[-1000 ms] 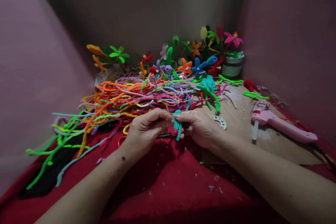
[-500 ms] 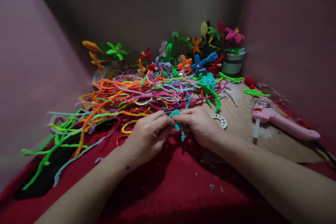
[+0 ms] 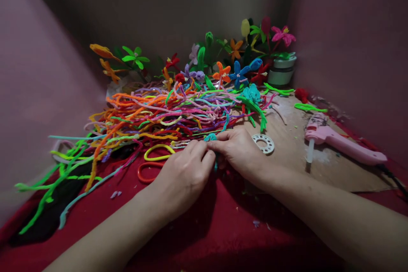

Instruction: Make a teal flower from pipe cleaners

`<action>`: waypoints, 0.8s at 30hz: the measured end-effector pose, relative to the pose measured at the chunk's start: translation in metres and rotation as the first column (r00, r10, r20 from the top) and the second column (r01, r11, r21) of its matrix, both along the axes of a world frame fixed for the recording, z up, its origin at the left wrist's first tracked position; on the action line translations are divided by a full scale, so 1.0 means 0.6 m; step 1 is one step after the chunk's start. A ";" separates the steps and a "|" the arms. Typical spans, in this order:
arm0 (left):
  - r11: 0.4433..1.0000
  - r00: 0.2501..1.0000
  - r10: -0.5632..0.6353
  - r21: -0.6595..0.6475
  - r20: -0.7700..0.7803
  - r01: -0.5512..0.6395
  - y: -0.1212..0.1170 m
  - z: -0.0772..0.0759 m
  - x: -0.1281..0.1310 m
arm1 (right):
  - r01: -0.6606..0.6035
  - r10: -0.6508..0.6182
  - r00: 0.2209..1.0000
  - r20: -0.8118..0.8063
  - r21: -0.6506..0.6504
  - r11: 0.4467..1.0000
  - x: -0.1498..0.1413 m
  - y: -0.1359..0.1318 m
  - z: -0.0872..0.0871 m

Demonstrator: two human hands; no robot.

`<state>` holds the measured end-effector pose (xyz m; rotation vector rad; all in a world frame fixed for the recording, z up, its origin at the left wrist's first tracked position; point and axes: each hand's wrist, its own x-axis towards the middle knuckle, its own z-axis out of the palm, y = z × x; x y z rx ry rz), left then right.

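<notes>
My left hand (image 3: 185, 174) and my right hand (image 3: 239, 151) meet at the middle of the red cloth, fingertips pinched together. Between them sits a short teal pipe cleaner piece (image 3: 211, 137); only its top loop shows above my fingers, the rest is hidden behind the left hand. Both hands are closed on it. Just beyond my fingers lies a big tangled heap of coloured pipe cleaners (image 3: 159, 114).
Finished pipe cleaner flowers (image 3: 229, 63) stand along the back wall, some in a white pot (image 3: 280, 72). A pink glue gun (image 3: 338, 142) lies on brown cardboard (image 3: 334, 170) at right. A white ring (image 3: 263, 143) lies by my right hand. Yellow and orange loops (image 3: 153, 159) lie left of my hands.
My hands have dropped lower and closed in on the teal piece, so less of it shows. The view has tilted slightly, shifting the heap and flowers upward.
</notes>
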<state>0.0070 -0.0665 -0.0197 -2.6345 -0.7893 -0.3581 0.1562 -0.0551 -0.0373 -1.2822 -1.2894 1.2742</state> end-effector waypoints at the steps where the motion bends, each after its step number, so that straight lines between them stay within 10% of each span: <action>1: 1.000 1.000 -0.020 0.000 0.015 0.020 -0.002 -0.001 0.002 | 0.003 -0.004 0.999 -0.039 -0.020 1.000 -0.001 0.000 0.000; 6: 0.967 0.953 -0.096 -0.200 0.286 0.157 0.001 0.003 0.005 | -0.052 0.012 0.942 -0.334 -0.111 0.992 -0.002 0.000 0.006; 9: 0.895 0.776 0.139 -0.413 0.615 0.168 0.012 0.014 0.002 | -0.076 0.040 0.909 -0.414 -0.071 0.995 0.001 0.001 0.011; 12: 0.606 0.530 0.513 -0.722 0.675 0.334 0.026 0.025 -0.003 | -0.090 0.077 0.895 -0.440 -0.010 0.996 0.004 0.002 0.012; 14: 0.367 0.487 0.663 -0.814 0.569 0.451 0.033 0.027 -0.005 | -0.113 0.096 0.885 -0.456 -0.009 0.994 0.004 0.004 0.010; 16: 0.254 0.495 0.717 -0.846 0.490 0.469 0.035 0.026 -0.004 | -0.126 0.101 0.885 -0.454 -0.026 0.992 0.004 0.004 0.010; 24: 0.410 0.502 0.630 -0.803 0.593 0.433 0.032 0.014 0.004 | -0.148 0.103 0.910 -0.402 -0.082 0.986 0.001 -0.001 0.015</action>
